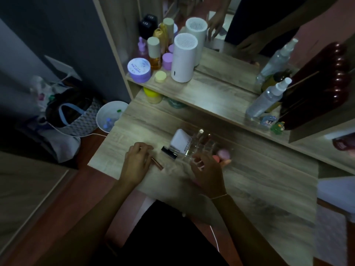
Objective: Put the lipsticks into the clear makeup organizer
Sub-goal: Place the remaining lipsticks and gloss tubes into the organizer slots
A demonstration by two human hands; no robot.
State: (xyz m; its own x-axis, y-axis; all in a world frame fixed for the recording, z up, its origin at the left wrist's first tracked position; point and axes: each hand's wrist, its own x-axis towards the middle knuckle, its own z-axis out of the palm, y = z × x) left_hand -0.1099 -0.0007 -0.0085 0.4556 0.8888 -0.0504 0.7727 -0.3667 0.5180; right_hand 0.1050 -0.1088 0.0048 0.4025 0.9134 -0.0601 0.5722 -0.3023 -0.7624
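Observation:
The clear makeup organizer (206, 145) stands on the wooden vanity top, with a few lipstick tubes upright in its back slots. A black lipstick tube (169, 152) lies just left of it, beside a white compact (180, 140). A thin rose-gold lipstick (157, 163) lies under the fingers of my left hand (135, 162), which curls over its far end. My right hand (208, 172) hovers at the organizer's near side with fingers spread; pink sponges (222, 155) show just beyond it. Whether it holds anything is blurred.
A raised shelf behind carries a white cylinder (183, 58), purple jars (139, 70), bottles and spray bottles (269, 96). A mirror rises behind them. A dark red beaded object (317, 87) stands at the right. A bag (73, 116) and white bin (110, 116) sit on the floor left.

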